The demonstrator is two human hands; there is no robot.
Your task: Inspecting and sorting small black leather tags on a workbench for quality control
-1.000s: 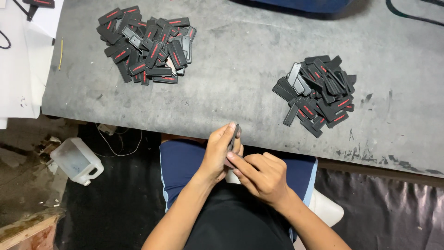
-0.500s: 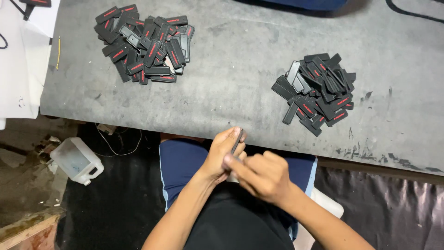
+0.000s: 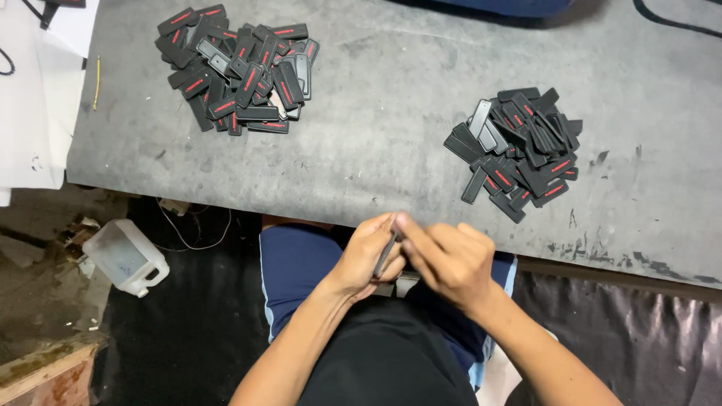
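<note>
While both hands met over the person's lap, just below the near edge of the grey table (image 3: pixel 391 150), the left hand (image 3: pixel 367 256) was curled closed around a thin dark flat piece (image 3: pixel 385 256), gripping it edge-on so that only its narrow side showed between thumb and fingers. Pressed against it from the other side, the right hand (image 3: pixel 445 259) was loosely folded, its fingertips (image 3: pixel 402 223) touching the top of the piece and the left hand's fingers; whether the right hand itself gripped the piece could not be told. Beyond the right hand, up on the table and a little to its right, lay a heap of black rectangular pieces with red stripes (image 3: pixel 517 150), some turned to show a grey face. Well beyond the left hand and off to its left sat a larger heap of the same pieces (image 3: pixel 239 68), near the far left part of the table. Left of the left hand, down on the floor, stood a clear plastic jug (image 3: pixel 124 256) on its side, with a thin wire (image 3: pixel 197 234) trailing near it. White sheets (image 3: pixel 34 113) lay past the table's left edge.
</note>
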